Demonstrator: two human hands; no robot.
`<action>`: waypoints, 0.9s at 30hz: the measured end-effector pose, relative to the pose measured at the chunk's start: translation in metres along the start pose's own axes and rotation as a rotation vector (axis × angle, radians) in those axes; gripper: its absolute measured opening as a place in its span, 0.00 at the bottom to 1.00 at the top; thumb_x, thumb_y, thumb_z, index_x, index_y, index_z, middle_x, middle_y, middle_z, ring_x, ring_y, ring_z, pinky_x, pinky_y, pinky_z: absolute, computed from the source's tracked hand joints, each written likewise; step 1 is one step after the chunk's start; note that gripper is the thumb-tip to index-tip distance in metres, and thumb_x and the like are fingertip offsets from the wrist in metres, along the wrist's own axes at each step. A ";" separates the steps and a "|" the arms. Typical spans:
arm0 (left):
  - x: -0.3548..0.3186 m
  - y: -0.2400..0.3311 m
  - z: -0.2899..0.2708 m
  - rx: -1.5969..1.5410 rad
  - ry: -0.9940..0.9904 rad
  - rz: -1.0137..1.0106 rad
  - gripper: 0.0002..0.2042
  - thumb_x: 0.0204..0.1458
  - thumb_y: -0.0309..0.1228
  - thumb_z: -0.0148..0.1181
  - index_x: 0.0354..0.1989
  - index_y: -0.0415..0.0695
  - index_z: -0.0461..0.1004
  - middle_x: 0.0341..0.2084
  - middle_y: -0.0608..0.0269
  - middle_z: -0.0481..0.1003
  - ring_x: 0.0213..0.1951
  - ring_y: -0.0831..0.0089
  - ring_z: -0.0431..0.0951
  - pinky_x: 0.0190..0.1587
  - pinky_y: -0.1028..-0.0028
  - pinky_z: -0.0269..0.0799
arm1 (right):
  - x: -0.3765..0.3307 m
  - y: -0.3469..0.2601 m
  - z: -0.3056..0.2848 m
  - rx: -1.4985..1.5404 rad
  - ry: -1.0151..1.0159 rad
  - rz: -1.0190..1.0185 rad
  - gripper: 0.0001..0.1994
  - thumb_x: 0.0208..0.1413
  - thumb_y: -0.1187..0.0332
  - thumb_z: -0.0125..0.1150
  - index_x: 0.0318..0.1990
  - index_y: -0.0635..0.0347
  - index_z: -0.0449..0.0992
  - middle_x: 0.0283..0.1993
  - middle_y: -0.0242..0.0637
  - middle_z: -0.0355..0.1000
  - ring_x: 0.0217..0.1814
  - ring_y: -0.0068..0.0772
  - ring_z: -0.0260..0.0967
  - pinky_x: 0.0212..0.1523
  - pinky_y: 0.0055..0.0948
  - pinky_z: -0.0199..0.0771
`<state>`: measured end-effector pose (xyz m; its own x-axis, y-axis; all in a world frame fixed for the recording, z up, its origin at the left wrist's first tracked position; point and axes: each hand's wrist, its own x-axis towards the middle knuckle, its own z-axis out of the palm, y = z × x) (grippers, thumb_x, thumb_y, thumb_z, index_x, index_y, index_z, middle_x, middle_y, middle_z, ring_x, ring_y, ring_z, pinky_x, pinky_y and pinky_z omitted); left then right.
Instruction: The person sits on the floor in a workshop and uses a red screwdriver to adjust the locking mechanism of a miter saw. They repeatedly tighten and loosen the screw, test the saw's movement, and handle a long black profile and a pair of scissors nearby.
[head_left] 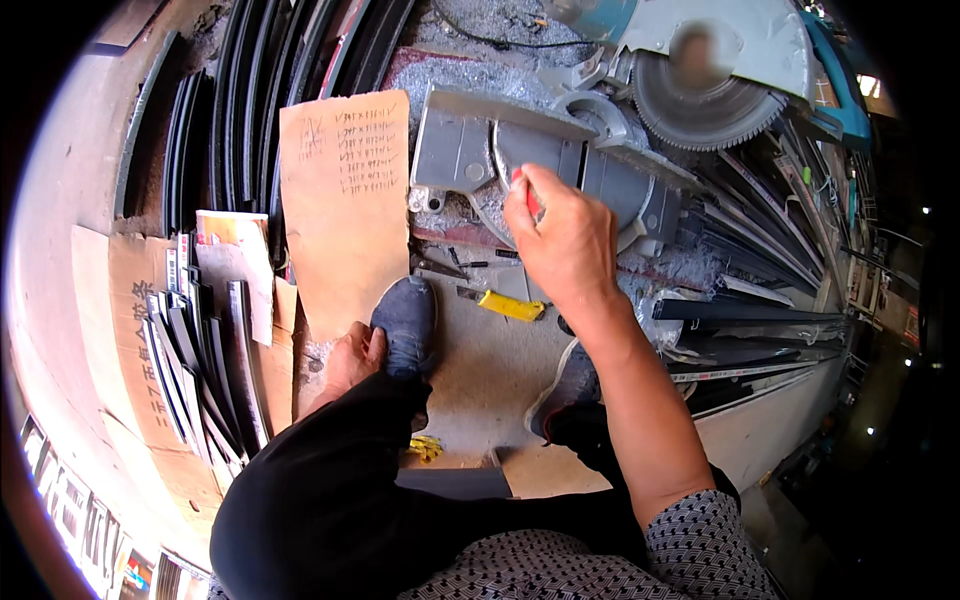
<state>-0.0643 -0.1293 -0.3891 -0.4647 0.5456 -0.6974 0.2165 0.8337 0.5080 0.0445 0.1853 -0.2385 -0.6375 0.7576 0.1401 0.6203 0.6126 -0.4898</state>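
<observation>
Right hand (pixel 562 240) pinching red marker (pixel 532 200) at saw table (pixel 470 150), near blade (pixel 705 95); left hand (pixel 352 357) curled on knee: risk, knuckles drifting toward teeth.

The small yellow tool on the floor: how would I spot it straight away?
Start at the big grey mitre saw with its toothed round blade at the top of the view. Just below its base, on the dusty floor right of the dark shoe and beneath the right hand, lies the small yellow tool. Nothing else beside it is bright yellow.
</observation>
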 end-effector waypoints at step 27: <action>0.003 0.009 -0.001 -0.013 -0.013 0.000 0.18 0.66 0.42 0.56 0.38 0.36 0.74 0.32 0.40 0.81 0.38 0.43 0.83 0.43 0.56 0.77 | 0.002 0.017 -0.010 0.053 -0.064 -0.022 0.08 0.63 0.65 0.62 0.36 0.61 0.77 0.24 0.50 0.74 0.29 0.58 0.75 0.31 0.50 0.74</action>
<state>-0.0647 -0.1206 -0.3860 -0.4535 0.5463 -0.7042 0.2051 0.8329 0.5141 0.0585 0.1995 -0.2384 -0.6797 0.7271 0.0965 0.5820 0.6148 -0.5322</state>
